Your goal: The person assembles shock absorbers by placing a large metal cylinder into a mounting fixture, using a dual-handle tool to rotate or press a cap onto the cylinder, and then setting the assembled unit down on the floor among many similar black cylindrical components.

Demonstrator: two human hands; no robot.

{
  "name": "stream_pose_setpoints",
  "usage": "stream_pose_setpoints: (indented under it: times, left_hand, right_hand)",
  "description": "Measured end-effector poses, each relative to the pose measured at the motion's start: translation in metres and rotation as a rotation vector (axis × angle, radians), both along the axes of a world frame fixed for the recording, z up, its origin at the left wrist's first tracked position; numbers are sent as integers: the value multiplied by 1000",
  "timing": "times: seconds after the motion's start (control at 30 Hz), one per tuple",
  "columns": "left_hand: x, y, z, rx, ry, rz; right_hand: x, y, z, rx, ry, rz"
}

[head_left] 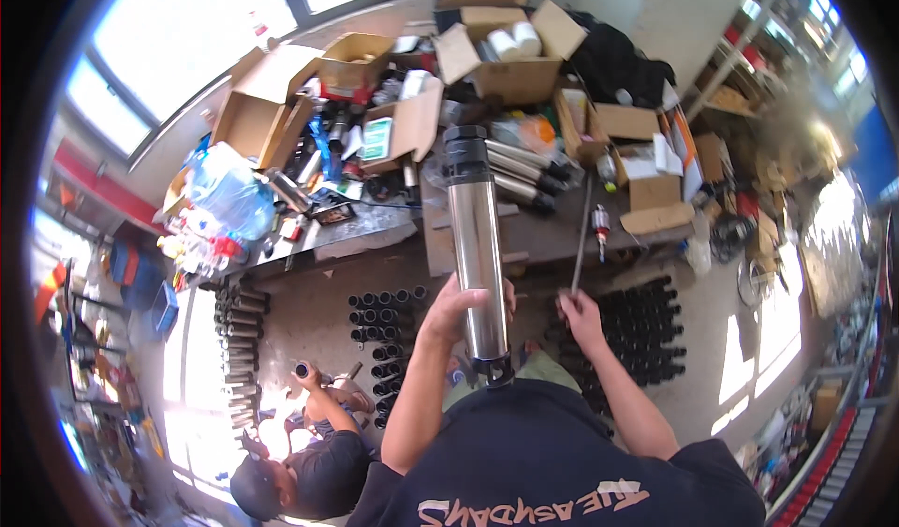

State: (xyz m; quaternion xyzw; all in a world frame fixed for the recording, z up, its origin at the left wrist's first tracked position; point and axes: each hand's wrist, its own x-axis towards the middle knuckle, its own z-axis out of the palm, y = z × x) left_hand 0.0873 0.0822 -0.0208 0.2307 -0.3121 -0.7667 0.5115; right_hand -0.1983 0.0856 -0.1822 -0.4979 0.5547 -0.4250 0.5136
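Observation:
My left hand (451, 313) is closed around the lower half of a shiny metal cylinder (476, 232), thumb across its front and fingertips showing on the far side. The cylinder stands nearly upright, with a ribbed black cap at its top and a black fork-like fitting at its bottom, close to my shirt. To its right, my right hand (582, 323) grips the lower end of a thin straight metal rod (582, 241). The rod's upper part reaches over the dark bench (552, 237). Several similar cylinders (520, 169) with black ends lie on the bench behind.
Cardboard boxes (515, 77) and loose parts crowd the bench. Rows of black fittings (646, 330) stand on the floor at right, black-ended tubes (384, 316) at left. Low at my left, a co-worker (323, 471) holds a dark tube. Shelving (843, 443) lines the right side.

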Motion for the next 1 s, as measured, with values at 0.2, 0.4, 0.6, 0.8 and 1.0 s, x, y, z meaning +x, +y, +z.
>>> stream_pose_setpoints:
  times: [0.2,0.4,0.6,0.8,1.0]
  left_hand:
    - [-24,23,-81,-55,-487,-169]
    - [-54,83,-328,-219,-1378,-459]
    - [45,162,-554,436,-1601,-561]
    - [167,198,-634,-152,-1982,-158]
    - [179,54,-624,352,-1968,222]
  right_hand:
    - [35,-33,202,-374,214,207]
    - [-5,15,-16,180,724,453]
    - [-7,96,-377,572,923,-89]
    - [-91,88,-559,549,1318,-126]
    - [-143,83,-537,646,1067,-84]
